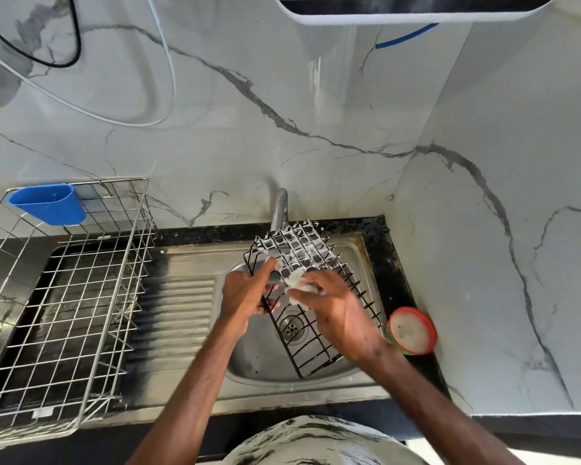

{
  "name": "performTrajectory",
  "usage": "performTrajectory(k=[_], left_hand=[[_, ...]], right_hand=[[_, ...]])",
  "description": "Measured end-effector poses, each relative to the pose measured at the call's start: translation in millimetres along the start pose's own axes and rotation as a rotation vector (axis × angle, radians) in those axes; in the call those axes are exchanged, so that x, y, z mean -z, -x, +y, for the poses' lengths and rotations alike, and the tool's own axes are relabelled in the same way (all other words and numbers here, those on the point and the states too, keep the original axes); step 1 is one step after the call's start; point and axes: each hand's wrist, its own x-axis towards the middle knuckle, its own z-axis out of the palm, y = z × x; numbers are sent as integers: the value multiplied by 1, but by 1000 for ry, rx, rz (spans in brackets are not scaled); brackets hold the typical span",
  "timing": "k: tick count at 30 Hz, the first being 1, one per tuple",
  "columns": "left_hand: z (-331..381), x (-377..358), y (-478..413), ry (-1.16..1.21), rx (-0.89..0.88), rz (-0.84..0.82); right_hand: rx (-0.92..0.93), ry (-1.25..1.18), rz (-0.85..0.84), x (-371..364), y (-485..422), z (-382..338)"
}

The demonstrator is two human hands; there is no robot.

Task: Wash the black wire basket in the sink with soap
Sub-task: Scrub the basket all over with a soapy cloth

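The black wire basket (pixel 319 350) stands tilted over the steel sink bowl (pixel 259 360), its upper grid white with soap foam. My left hand (pixel 245 293) grips the basket's left edge, fingers curled round the wires. My right hand (pixel 336 313) holds a foamy white scrubber (pixel 297 280) against the grid near the basket's middle. The drain (pixel 291 327) shows through the wires below.
A steel tap (pixel 279 209) rises behind the basket. A round red-rimmed soap tub (pixel 412 330) sits on the black counter at the right. A large steel dish rack (pixel 64 297) with a blue cup holder (pixel 47 203) fills the left. Marble walls close the back and right.
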Motion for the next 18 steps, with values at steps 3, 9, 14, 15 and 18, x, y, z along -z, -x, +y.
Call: performTrajectory(k=[3,9,14,15,18], left_hand=[[0,0,-1,-12,6,-3],[-3,-5,-4,-26,-17,-9],[1,-4,-11,-58,-8,-3],[2,-3,-11,-50,-7,-2],[2,1,-11,-9,-4,14]], right_hand=[[-109,25,131,15,-6,38],[-156,-7,205,7,-6,26],[32,-49,65,-9,12,-27],[41,-39,67,-8,14,-22],[-50,-45,154,-1,18,18]])
